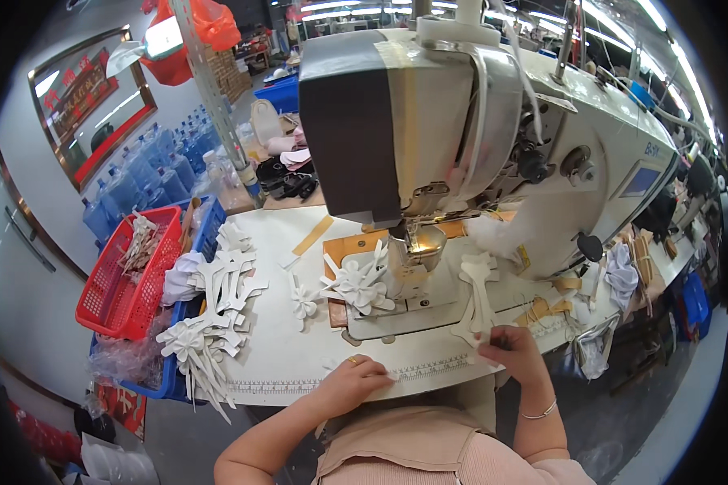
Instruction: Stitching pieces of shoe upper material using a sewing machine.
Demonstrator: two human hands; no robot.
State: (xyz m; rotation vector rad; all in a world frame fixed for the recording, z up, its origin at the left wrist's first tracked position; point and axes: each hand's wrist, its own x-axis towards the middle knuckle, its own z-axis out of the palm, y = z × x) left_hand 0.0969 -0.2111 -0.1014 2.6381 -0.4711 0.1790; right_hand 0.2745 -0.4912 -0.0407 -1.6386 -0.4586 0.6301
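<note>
In my right hand (511,352) I pinch the lower end of a white strap-shaped cut piece (478,284), which looks like leather; it stretches away from me along the right of the sewing plate. My left hand (354,383) lies at the near edge of the table, fingers loosely bent over the printed ruler strip, with nothing visible in it. Ahead stands a sewing machine (429,121), its needle area (423,242) lit. White flower-shaped pieces (359,286) are heaped left of the needle, and a smaller white piece (303,301) lies beside them.
More white strap pieces (218,299) pile up at the table's left, some hanging over its edge. Next to them are a red basket (129,275) and a blue crate (146,378). Blue water bottles (150,174) stand behind. Cloths (620,271) lie at the right.
</note>
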